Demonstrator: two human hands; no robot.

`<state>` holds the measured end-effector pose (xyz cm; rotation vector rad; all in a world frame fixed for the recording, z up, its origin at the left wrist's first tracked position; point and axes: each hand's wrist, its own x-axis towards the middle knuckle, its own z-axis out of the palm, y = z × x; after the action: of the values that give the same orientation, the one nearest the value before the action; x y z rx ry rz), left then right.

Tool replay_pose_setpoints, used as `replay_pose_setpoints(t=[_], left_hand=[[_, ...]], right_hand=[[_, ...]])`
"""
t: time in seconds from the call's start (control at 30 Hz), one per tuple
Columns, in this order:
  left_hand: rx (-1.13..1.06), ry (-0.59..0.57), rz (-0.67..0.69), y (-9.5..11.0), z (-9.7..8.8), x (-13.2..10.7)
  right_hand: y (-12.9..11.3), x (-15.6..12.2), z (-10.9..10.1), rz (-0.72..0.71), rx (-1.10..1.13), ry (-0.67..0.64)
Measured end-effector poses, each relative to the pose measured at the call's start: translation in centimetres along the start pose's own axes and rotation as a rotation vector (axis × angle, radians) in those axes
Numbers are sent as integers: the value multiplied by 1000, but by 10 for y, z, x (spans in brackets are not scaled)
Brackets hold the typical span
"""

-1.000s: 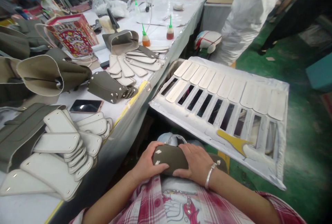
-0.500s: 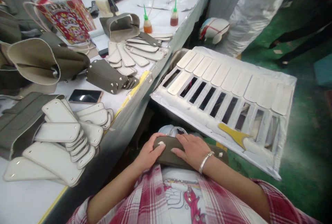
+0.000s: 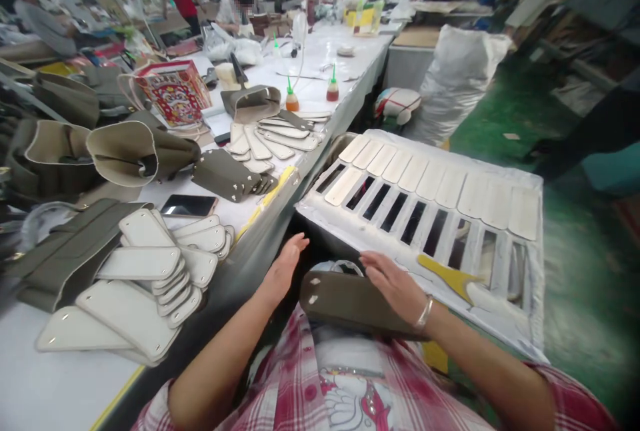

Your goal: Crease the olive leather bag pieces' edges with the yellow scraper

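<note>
A dark olive leather panel with rounded ends and a light fleck near its left end lies across my lap. My left hand hovers off the panel's left end, fingers stretched out and nothing in them. Over the panel's right part is my right hand, its fingers extended and not wrapped round anything; whether the palm touches the leather I cannot tell. To the left, cream panels with metal studs are heaped on the table beside an olive leather piece.
A slotted white rack stands front right, bearing rows of cream strips and a yellow tool. The white table carries a phone, a red gift bag and glue bottles. People work farther back.
Both hands have come away from their grip on the olive panel, the left one lifting clear to the left. The view has tilted up, showing more of the room.
</note>
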<state>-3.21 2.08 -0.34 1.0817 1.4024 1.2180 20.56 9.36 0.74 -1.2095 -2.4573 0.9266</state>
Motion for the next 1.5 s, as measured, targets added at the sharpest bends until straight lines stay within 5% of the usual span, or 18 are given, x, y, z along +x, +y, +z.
replay_pose_setpoints(t=[0.07,0.13,0.27,0.6,0.67,0.8,1.0,1.17,1.33,1.5], left_hand=[[242,-19,141,11,13,17],[553,-161,219,15,30,32],[886,-317,186,4,56,43],[1159,-296,267,1,66,30],[1074,-276,260,2,68,29],[529,-200,108,2,59,37],[247,-99,-8,11,3,36],[162,-245,-99,-3,-16,-12],[-97,-144,-155,-24,-6,-39],[-148,-98,-142,-31,0,-40]], right_hand=[[13,-4,-8,109,-61,55],[21,-6,-12,219,-214,-35],[24,-9,-9,365,-424,-239],[26,-13,-3,215,-517,-143],[25,-13,-2,179,-541,-89],[32,-12,-7,146,-381,14],[33,-31,-25,125,-215,216],[-13,-30,4,-168,-325,32],[-54,5,52,-242,-318,-88],[-62,16,64,-250,-300,-81]])
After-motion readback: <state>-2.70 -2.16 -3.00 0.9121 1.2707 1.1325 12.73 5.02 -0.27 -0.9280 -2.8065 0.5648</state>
